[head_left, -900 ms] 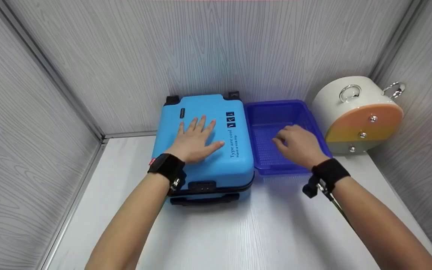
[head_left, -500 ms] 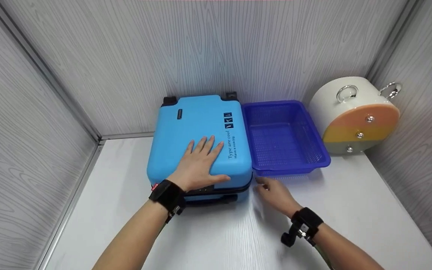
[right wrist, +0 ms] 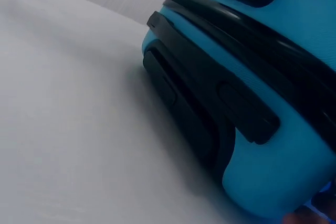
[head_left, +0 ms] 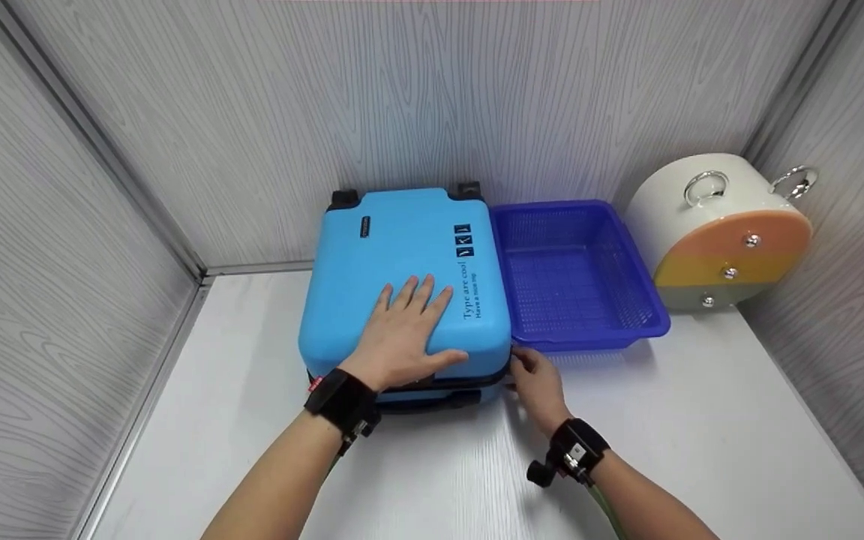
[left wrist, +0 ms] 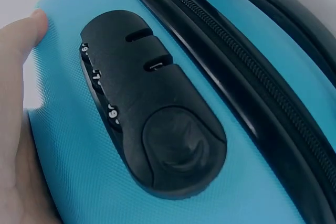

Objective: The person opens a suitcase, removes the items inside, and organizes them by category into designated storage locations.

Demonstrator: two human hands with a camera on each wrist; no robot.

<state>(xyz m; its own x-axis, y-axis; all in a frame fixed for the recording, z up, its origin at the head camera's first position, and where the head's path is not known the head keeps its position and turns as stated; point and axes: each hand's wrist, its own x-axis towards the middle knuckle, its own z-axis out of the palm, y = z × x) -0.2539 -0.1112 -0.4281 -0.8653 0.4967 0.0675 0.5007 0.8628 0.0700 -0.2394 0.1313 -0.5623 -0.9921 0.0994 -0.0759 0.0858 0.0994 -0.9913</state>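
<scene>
A light blue hard-shell suitcase (head_left: 387, 247) lies flat against the back wall, its handle side facing me. My left hand (head_left: 402, 334) rests on the front of its lid, palm down with fingers spread. In the left wrist view, the black combination lock (left wrist: 152, 103) sits near my thumb, beside the zipper (left wrist: 236, 51). My right hand (head_left: 541, 386) is at the suitcase's right front corner, fingers bent against the zipper seam. Whether they pinch a zipper pull is hidden. The right wrist view shows the black carry handle (right wrist: 178, 98), with blurred fingertips at the bottom right corner.
A blue plastic basket (head_left: 653, 326) stands directly right of the suitcase. Beyond it, a white drum-shaped box (head_left: 679, 187) with a striped front and metal rings is by the right wall. Panelled walls (head_left: 252, 112) enclose the white table (head_left: 432, 480).
My left hand slid from the middle of the lid to its front edge. My right hand came from above the basket down and left to the suitcase's front corner.
</scene>
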